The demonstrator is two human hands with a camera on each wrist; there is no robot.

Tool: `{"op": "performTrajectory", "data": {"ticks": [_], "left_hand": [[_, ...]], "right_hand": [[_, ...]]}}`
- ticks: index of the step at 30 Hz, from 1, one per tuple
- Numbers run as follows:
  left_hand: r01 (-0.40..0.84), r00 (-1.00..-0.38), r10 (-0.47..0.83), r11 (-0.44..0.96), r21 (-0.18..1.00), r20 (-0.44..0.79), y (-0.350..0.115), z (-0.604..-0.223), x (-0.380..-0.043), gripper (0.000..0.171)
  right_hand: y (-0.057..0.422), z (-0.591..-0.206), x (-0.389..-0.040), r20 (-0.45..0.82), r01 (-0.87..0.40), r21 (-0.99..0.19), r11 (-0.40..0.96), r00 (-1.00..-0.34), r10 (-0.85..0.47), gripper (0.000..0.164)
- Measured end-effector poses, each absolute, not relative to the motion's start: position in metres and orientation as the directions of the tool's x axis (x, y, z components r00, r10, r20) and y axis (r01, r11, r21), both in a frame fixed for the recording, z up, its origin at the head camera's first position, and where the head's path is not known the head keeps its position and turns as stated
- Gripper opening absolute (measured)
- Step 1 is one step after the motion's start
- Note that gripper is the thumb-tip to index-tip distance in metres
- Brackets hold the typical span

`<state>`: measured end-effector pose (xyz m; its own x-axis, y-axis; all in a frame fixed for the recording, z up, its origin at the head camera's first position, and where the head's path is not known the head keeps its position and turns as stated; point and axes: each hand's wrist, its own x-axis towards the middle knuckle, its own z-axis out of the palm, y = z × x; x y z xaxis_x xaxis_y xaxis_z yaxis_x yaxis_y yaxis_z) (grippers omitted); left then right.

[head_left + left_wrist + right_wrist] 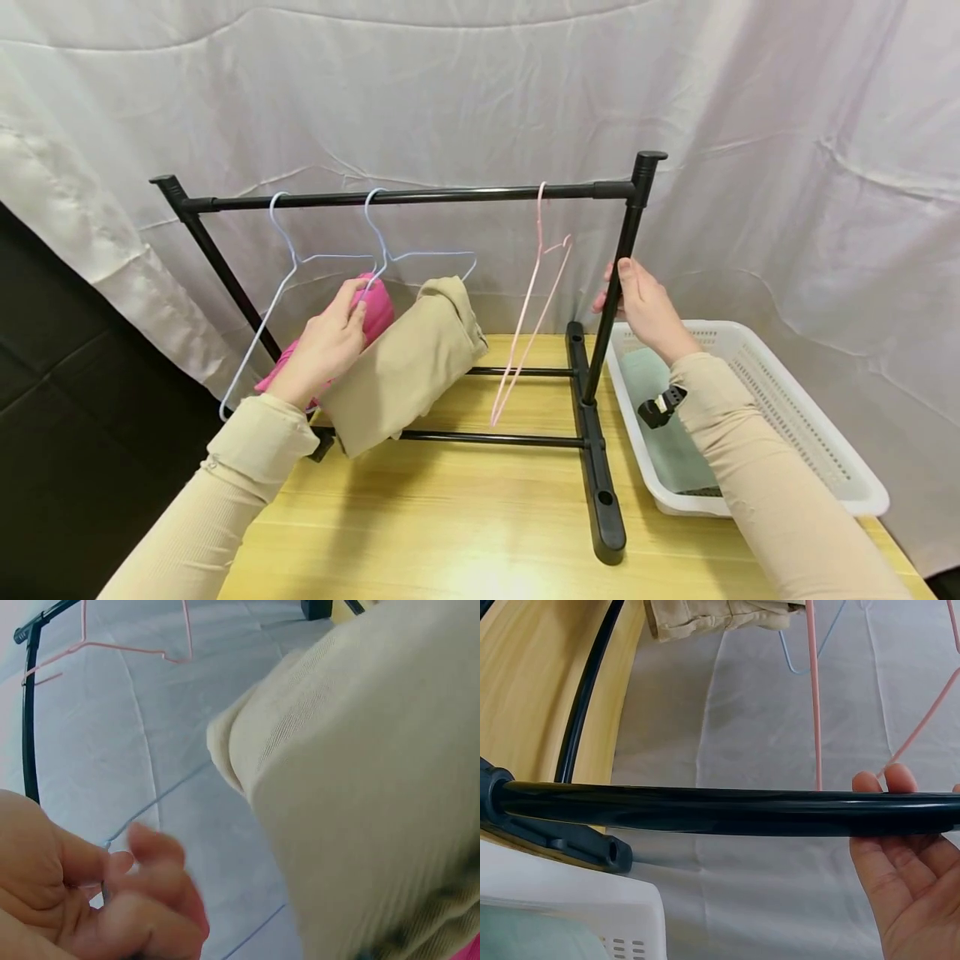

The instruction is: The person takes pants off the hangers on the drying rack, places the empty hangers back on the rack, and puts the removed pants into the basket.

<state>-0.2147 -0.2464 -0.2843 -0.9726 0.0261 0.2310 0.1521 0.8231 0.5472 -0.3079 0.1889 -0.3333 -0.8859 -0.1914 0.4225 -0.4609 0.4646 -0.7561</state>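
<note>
My left hand [326, 333] pinches the sloping side of a light-blue hanger [378, 229] hooked on a black clothes rack [465, 197]. Over this hanger hangs a folded beige garment [412, 367] that looks like trousers, large in the left wrist view. Behind the hand a bright pink garment [377, 308] hangs, partly hidden, on another light-blue hanger [277, 300]. On the rack's right upright [618, 250], my right hand [648, 308] holds the post. The right wrist view shows its fingertips [900, 778] coming round the far side.
A bare pink hanger [528, 292] hangs near the rack's right end. To the right of the rack stands a white basket [795, 408] with pale green cloth [675, 442] inside. The rack's foot [600, 492] rests on a wooden table [420, 533], with a pale curtain [450, 100] behind.
</note>
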Motion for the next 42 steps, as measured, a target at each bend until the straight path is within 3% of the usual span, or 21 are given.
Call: {"op": "performTrajectory", "data": {"ticks": [20,32,42], "left_hand": [[0.141,-0.965,-0.050,0.729,0.669,0.258,-0.2465,-0.2820,-0.2139,0.037],[0.121,-0.985,-0.037,0.563,0.818,0.171,-0.2433,-0.2797,-0.2178,0.031],[0.125,-0.986,-0.035,0.501,0.857,0.165,-0.2398,-0.2772,-0.2176,0.030]], "right_hand": [[0.1881,-0.3357,-0.3084,0.460,-0.481,-0.734,0.479,-0.871,-0.170,0.058],[0.1898,-0.3341,-0.3066,0.456,-0.474,-0.747,0.466,-0.875,-0.161,0.053],[0.1873,-0.3348,-0.3083,0.450,-0.470,-0.751,0.463,-0.878,-0.161,0.053]]}}
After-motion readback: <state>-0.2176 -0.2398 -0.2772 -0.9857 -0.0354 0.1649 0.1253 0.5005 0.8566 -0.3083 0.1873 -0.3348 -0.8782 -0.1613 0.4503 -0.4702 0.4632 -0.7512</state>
